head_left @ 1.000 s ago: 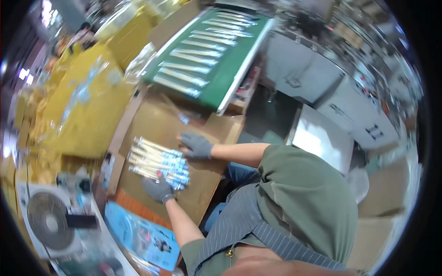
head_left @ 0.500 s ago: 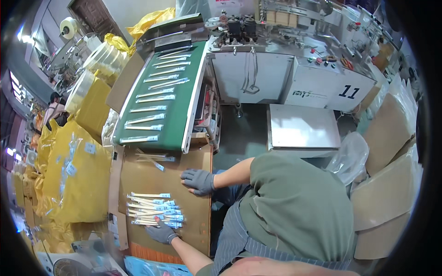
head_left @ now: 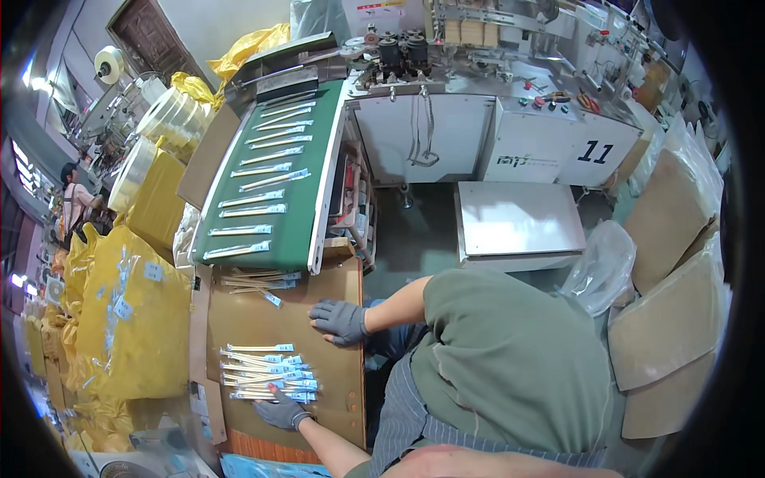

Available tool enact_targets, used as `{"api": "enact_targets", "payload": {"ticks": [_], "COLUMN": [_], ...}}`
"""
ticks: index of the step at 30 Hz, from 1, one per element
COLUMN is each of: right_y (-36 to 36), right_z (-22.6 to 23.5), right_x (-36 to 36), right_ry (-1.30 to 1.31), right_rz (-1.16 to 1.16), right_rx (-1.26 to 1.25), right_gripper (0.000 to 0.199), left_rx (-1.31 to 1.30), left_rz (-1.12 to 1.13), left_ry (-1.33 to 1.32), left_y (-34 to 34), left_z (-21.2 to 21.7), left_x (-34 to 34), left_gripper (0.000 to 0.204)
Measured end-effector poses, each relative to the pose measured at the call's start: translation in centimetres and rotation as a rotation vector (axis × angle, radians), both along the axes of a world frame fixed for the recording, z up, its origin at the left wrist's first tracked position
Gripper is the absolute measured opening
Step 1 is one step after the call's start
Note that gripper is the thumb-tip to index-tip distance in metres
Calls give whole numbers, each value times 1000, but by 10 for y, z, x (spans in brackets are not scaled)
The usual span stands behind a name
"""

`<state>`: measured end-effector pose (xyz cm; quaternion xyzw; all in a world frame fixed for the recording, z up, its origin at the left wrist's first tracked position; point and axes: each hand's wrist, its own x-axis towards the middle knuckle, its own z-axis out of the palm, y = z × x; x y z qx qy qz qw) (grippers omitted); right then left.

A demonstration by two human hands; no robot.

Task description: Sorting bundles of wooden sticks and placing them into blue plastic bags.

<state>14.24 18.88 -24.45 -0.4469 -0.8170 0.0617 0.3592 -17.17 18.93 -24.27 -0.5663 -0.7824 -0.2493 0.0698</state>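
My left hand [head_left: 280, 411], in a grey fingertip-less glove, lies at the near edge of a spread pile of wrapped chopsticks [head_left: 267, 368]. Its thumb rests on the lowest packets, and its fingers are partly tucked along them. These are pale sticks in clear sleeves with blue-printed ends. Palm down on the brown board [head_left: 307, 299], my right hand [head_left: 340, 321] stretches its gloved fingers to the left and holds nothing. More wrapped chopsticks [head_left: 263, 281] lie in a small heap below the end of the green conveyor belt [head_left: 299, 199], which carries a row of single packets.
Large yellow bags [head_left: 147, 319] stand left of the board. Beyond the belt is a machine with a white cabinet [head_left: 526, 147]. A white box [head_left: 522, 219] sits on the floor, beside a clear plastic bag [head_left: 602, 267] and cardboard [head_left: 669, 327]. Blue plastic [head_left: 271, 466] lies at the bottom edge.
The packets on the belt have travelled toward its near end, and the heap below looks fuller. The view has shifted slightly. Both hands stay in nearly the same places.
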Motion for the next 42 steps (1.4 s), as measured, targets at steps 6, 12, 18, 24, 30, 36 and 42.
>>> {"api": "enact_targets", "payload": {"ticks": [6,12,18,24,30,36,42], "right_y": [-1,-1,-1,1,0,-1,-2], "right_z": [4,4,2,2,1,1,2], "right_x": [0,0,0,-1,-1,0,-1], "right_ry": [-7,-15,-32,-46,-49,-57,-38], "right_rz": [6,3,-4,0,-9,-13,-18], "right_rx": [12,29,33,25,-12,-2,-5], "right_gripper": [41,40,40,41,42,41,40], "left_rx": [26,32,19,6,-3,26,14], "left_rz": [16,-3,13,31,26,20,18], "left_ry": [20,3,12,39,39,59,44], "left_y": [3,0,2,5,5,6,2], "left_z": [-14,-8,-13,-18,-17,-24,-21], "left_x": [-8,-4,-5,-11,-8,-13,-12], "left_gripper": [78,77,78,77,77,76,75]}}
